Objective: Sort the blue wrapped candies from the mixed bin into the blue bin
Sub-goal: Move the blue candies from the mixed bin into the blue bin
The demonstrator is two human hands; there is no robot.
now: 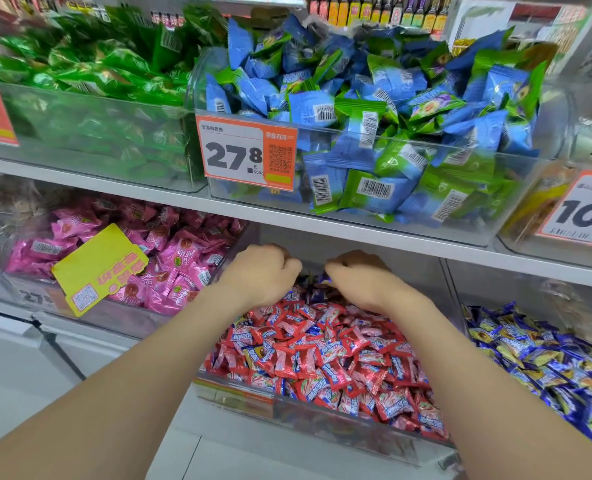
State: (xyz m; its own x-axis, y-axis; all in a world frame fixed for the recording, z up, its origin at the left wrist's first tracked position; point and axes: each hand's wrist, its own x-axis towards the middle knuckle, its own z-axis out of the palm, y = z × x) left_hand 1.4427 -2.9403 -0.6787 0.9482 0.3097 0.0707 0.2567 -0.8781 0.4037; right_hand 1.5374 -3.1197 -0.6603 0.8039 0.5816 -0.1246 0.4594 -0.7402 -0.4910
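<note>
Two bare hands deep at the back of the mixed bin (234,398) on the lower shelf, knuckles up. Left hand (263,271) and right hand (357,280) near each other, just under the front edge of the upper shelf (322,230). Fingers (289,263) of both hands curled down into the heap, tips hidden; gripping a candy or merely raking through, impossible to tell.

Between the two hands, a small cluster of blue wrapped candies (317,281), dark blue and purple, on top of the heap at the rear. Nearer the front, red wrapped candies (322,355) piled thick.

Likely handling: very light, small, in glossy crinkled film, so slippery and quick to slide off or sink under neighbours at a nudge. Probably not fragile. Best pinched across the body or at a flared wrapper end, one or a few at a time, and lifted clear without dragging red ones along.

Blue bin (495,292) just to the right on the same shelf, behind a clear dividing wall, heaped with blue and yellow wrappers.

In the way: little headroom under the upper shelf, and the clear divider to lift over. Above, a clear bin of blue-and-green packets (374,109) with an orange price tag (246,154), similar in colour and a possible wrong destination. To the left, pink candies (170,247) under a tilted yellow tag (97,268); upper left, green packets (90,71).
</note>
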